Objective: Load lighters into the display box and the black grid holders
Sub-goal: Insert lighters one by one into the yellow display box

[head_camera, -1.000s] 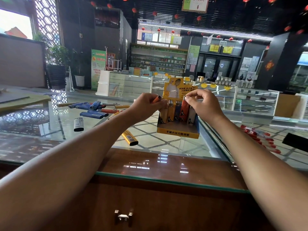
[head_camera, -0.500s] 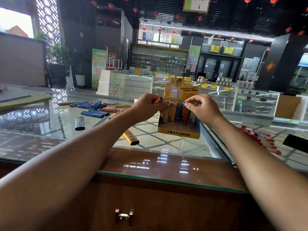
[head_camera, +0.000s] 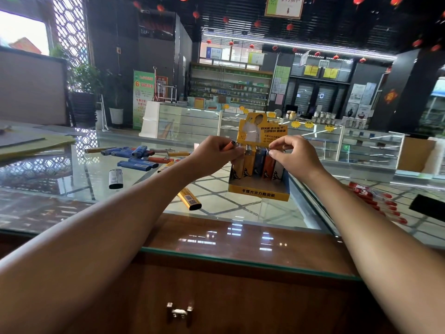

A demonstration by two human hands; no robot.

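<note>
A yellow display box stands on the glass counter, with several lighters upright in a row inside it. My left hand grips an orange lighter at the box's left end, its fingertips against the leftmost lighter top. At the right end of the row, my right hand pinches the top of an upright lighter. Loose blue, orange and yellow lighters lie on the glass to the left. No black grid holder is clearly in view.
A yellow lighter and a silver one lie near my left forearm. Red-tipped items and a black object lie on the right. A wooden drawer front with a metal knob is below the glass edge.
Both hands stayed at the box's lighter row; the right hand's pinch shifted slightly along the tops. The view drifted a little.
</note>
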